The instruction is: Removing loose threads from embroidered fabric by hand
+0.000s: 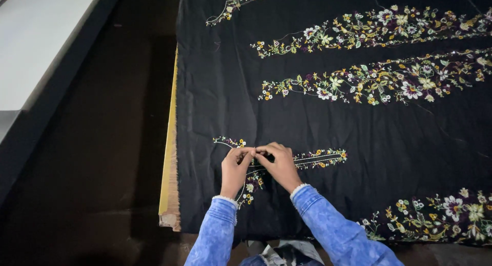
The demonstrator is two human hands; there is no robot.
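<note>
A: Left side?
B: Pale grey ledge [36,45] at far left, dark floor [102,168], then the yellow-edged tabletop [170,158].
A: Cloth?
B: Black fabric with floral embroidery [230,81] covers the tabletop from its left edge to the right.
A: Hands?
B: Near the front edge. Left hand [234,168] and right hand [279,166], fingertips touching, both pinched narrow on the small embroidered floral motif [318,158]. Blue denim sleeves [328,225].
</note>
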